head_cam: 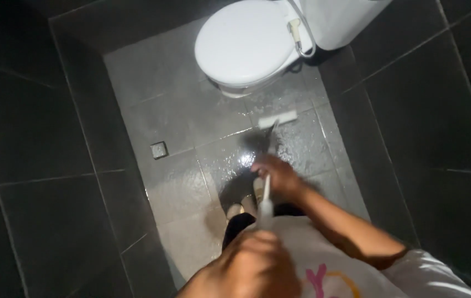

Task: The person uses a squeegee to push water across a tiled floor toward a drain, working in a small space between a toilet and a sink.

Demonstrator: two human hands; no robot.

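1. The brush (pixel 277 118) rests with its pale head flat on the wet floor (pixel 180 182), just in front of the toilet (pixel 245 44); its long white handle (pixel 266 201) runs back toward the person.
2. The right hand (pixel 278 175) is wrapped round the handle about halfway down. The left hand (pixel 257 265) is closed round the near end, close to the chest.
3. The brush looks light and the handle stiff, so it should follow both hands without bending much. A wet handle may be slippery; the two-handed hold, one hand low and one at the top, looks like the steadiest place to take it.
4. The floor tiles shine with water and likely give poor footing. The person's feet (pixel 244 207) stand just near of the lower hand.
5. Room is narrow: dark tiled walls (pixel 36 165) close in on the left and right, leaving a strip of floor running near to far.
6. On the far side the toilet base blocks the way, and a spray hose (pixel 300 38) hangs at its right.
7. A small square drain (pixel 159 149) sits to the left, well apart from the brush head.
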